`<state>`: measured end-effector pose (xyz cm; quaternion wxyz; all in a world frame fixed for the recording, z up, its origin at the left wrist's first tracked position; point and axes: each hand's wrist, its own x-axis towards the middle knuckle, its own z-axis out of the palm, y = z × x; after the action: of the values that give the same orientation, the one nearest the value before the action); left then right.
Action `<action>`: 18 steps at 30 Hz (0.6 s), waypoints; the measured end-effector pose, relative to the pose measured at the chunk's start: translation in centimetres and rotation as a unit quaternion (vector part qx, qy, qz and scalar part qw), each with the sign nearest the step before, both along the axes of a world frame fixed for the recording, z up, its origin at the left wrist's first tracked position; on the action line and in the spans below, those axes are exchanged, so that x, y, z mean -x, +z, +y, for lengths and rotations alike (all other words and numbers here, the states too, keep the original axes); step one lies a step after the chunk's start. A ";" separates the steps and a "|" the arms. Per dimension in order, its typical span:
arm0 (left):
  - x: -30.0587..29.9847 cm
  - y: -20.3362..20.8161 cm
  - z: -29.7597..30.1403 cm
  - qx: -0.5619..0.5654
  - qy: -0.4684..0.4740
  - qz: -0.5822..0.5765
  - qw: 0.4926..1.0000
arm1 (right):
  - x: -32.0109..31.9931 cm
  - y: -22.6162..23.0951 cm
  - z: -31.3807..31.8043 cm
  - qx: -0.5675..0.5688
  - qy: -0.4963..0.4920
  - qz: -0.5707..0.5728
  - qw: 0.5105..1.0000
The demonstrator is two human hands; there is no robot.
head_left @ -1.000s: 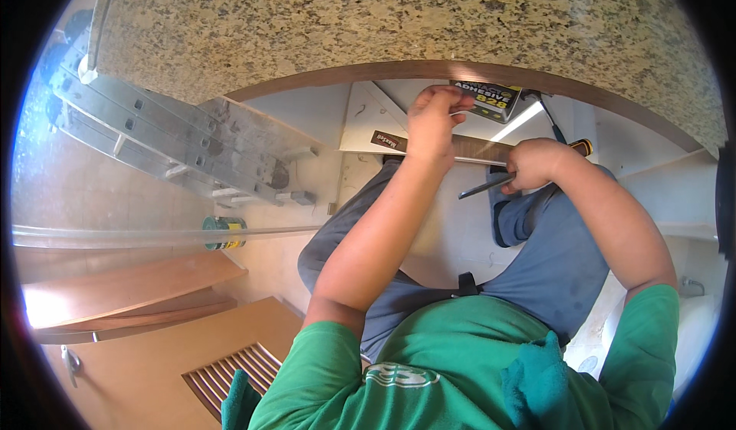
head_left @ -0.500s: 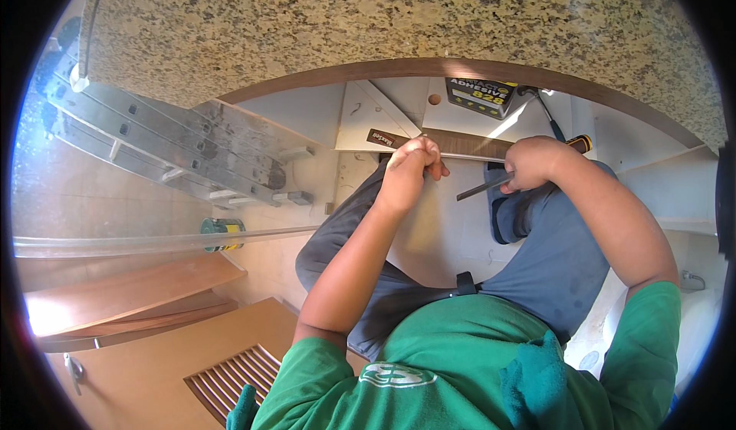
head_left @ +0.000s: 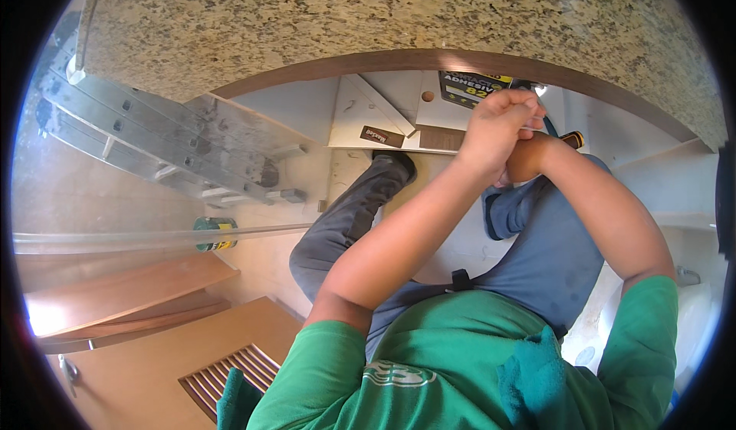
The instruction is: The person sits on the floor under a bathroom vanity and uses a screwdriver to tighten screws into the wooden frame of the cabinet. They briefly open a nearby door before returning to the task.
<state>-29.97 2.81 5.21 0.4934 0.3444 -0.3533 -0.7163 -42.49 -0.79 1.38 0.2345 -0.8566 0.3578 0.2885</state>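
Observation:
My left hand has crossed over to my right hand and covers much of it. The left fingers are curled together; what they hold, if anything, is hidden. My right hand is closed beside the yellow and black handle of a flat dark tool, whose blade is out of sight behind my hands. Just beyond lies a brown wood-look strip along the front of the white cabinet floor. Left of the strip is a small dark brown labelled piece.
A speckled granite countertop overhangs the cabinet. Inside stand a black and yellow adhesive can and a thin white strip. An aluminium ladder lies at the left, near a green tin and a louvred wooden door.
My left hand has moved right, from above the cabinet's front edge to over my right hand. The tool's blade, visible earlier, is now hidden. The view has shifted slightly.

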 end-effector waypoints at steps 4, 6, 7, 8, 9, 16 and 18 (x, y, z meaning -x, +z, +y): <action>3.8 0.5 -1.4 0.012 0.034 -0.001 0.999 | 1.7 -3.7 -0.8 0.017 0.024 -0.102 0.994; 4.7 0.5 -2.1 0.025 0.050 -0.028 0.998 | 1.7 -3.7 -0.9 0.006 0.019 -0.112 0.994; 4.9 0.2 -2.2 0.045 0.061 -0.025 0.997 | 1.0 -2.7 -0.6 -0.004 0.016 -0.108 0.994; 4.9 -0.2 -2.4 0.065 0.072 -0.023 0.995 | 0.5 -1.5 -0.4 -0.019 0.018 -0.103 0.994; 5.0 -0.5 -2.4 0.086 0.083 -0.020 0.993 | 0.0 0.4 -0.1 -0.034 0.018 -0.098 0.994; 5.8 0.0 -2.3 0.079 0.098 0.001 0.992 | 0.6 0.7 -0.4 -0.073 -0.002 -0.117 0.990; 5.3 0.4 -2.2 0.074 0.089 -0.034 0.993 | 1.2 -0.3 -0.3 -0.036 -0.016 -0.150 0.988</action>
<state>-35.29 0.58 5.63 0.5669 0.3611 -0.3904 -0.6291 -43.66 -1.13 1.03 0.3207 -0.8752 0.3221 0.1658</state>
